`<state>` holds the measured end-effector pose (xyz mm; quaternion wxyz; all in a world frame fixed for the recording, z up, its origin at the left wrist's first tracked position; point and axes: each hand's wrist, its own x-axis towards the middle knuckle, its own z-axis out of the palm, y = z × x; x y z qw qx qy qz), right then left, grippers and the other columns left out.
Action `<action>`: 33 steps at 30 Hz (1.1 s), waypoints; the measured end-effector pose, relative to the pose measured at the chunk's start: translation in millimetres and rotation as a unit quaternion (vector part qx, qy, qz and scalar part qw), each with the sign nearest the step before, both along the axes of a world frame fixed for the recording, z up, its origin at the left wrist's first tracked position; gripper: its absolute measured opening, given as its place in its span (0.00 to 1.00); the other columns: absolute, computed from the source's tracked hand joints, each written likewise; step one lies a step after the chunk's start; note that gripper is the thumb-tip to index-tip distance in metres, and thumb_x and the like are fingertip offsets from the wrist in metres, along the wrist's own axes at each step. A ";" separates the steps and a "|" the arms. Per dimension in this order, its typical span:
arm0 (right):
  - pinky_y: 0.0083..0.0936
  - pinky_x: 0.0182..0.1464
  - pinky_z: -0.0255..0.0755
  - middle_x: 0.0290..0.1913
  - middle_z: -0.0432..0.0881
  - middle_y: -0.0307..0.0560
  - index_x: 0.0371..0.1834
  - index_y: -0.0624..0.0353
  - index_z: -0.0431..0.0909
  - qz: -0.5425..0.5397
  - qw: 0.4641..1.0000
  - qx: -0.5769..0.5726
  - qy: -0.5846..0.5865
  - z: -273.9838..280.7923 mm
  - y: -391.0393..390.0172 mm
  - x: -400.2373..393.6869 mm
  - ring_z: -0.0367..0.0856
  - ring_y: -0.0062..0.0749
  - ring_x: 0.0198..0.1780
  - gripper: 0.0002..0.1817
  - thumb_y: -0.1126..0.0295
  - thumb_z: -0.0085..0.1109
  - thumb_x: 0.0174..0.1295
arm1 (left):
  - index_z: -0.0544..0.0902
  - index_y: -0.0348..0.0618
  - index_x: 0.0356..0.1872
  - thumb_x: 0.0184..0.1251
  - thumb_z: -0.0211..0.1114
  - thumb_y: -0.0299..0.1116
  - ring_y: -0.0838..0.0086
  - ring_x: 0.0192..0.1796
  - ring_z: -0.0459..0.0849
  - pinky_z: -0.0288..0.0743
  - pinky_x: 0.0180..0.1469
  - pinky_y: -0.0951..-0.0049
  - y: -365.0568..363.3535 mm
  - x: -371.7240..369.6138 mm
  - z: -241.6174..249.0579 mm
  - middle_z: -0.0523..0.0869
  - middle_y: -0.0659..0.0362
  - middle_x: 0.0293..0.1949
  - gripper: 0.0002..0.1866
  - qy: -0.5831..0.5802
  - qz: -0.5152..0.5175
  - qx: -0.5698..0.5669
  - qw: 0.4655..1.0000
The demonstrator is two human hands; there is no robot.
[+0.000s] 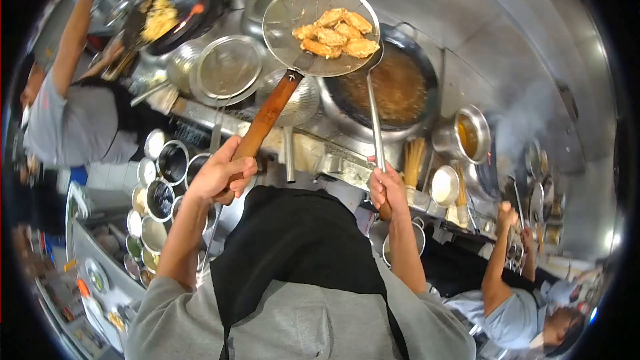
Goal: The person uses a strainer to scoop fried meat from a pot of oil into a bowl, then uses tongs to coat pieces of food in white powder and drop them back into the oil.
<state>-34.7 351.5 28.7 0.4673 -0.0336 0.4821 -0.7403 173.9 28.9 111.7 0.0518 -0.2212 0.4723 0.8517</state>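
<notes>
My left hand [221, 175] is wrapped around the wooden handle of a wire-mesh strainer [283, 17]. Several golden fried pieces [337, 33], which look like chicken wings, lie in the strainer. It is held up beside and partly over a wok [430, 73] of bubbling brown oil [393, 93]. In my right hand [389, 190] is the handle of a long metal ladle [375, 117]. The ladle's shaft reaches up across the wok, and its head meets the strainer's right edge, mostly hidden there.
Another round strainer [230, 70] and a perforated ladle [293, 103] rest left of the wok. Bamboo brushes [415, 160] and a pot of oil [465, 135] stand at right. Seasoning bowls [160, 200] crowd the left. Co-workers [87, 117] work at both sides, one tossing food in a wok [200, 20].
</notes>
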 end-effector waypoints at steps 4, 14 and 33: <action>0.15 0.10 0.55 0.19 0.67 0.33 0.60 0.56 0.69 0.083 0.983 0.141 0.086 -41.5 -25.1 31.3 0.61 0.15 0.10 0.20 0.69 0.57 0.65 | 0.62 0.47 0.47 0.69 0.59 0.30 0.85 0.17 0.66 0.69 0.17 0.79 -18.4 38.4 6.3 0.71 0.63 0.27 0.14 -0.011 0.046 -0.054 0.997; 0.49 0.40 0.72 0.43 0.79 0.63 0.59 0.57 0.69 0.184 0.686 0.390 0.586 -215.9 -55.0 52.2 0.79 0.62 0.43 0.25 0.65 0.62 0.58 | 0.60 0.46 0.45 0.70 0.56 0.26 0.84 0.18 0.68 0.70 0.18 0.79 -34.5 66.5 -36.8 0.71 0.63 0.27 0.13 -0.013 0.136 -0.011 0.991; 0.19 0.12 0.53 0.17 0.63 0.31 0.41 0.55 0.68 0.026 0.980 0.125 0.150 -60.1 -278.7 55.8 0.58 0.16 0.13 0.08 0.63 0.52 0.71 | 0.61 0.41 0.46 0.68 0.55 0.24 0.81 0.17 0.69 0.70 0.18 0.76 -86.6 100.2 -58.5 0.72 0.62 0.25 0.13 -0.035 0.226 -0.131 0.965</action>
